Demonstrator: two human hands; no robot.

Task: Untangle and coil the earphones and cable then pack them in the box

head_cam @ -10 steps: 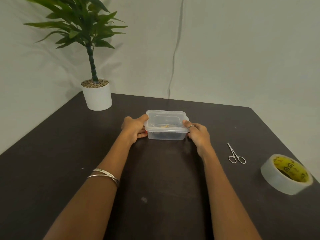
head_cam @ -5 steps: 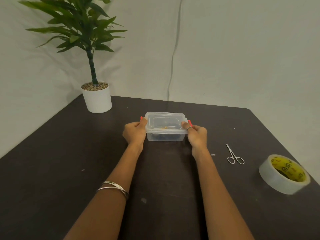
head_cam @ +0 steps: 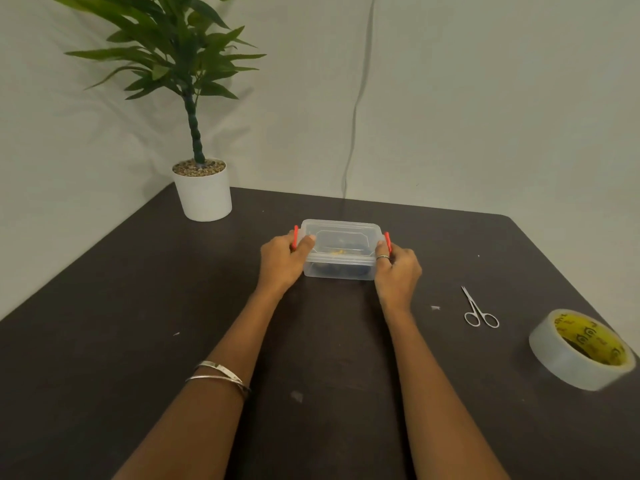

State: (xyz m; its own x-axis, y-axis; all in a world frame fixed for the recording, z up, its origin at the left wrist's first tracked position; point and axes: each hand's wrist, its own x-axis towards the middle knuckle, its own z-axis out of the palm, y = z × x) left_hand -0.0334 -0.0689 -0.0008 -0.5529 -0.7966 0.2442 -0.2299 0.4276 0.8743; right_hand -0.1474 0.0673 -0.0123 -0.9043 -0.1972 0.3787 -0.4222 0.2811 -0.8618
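A clear plastic box (head_cam: 341, 251) with its lid on stands in the middle of the dark table (head_cam: 104, 323). Dark coiled cable and a small yellow bit show dimly through the lid and walls. A red clip stands up at each short end of the box. My left hand (head_cam: 282, 263) grips the left end, thumb on the lid and fingers curled round the left red clip (head_cam: 295, 236). My right hand (head_cam: 398, 271) grips the right end at the right red clip (head_cam: 388, 241).
A potted plant (head_cam: 202, 188) stands at the table's back left corner. Small scissors (head_cam: 478, 310) lie to the right of the box, and a roll of tape (head_cam: 581, 348) sits near the right edge. A wall backs the table.
Both red side clips have swung up into view at the box's ends under my fingers. The box has stayed in place between my hands.
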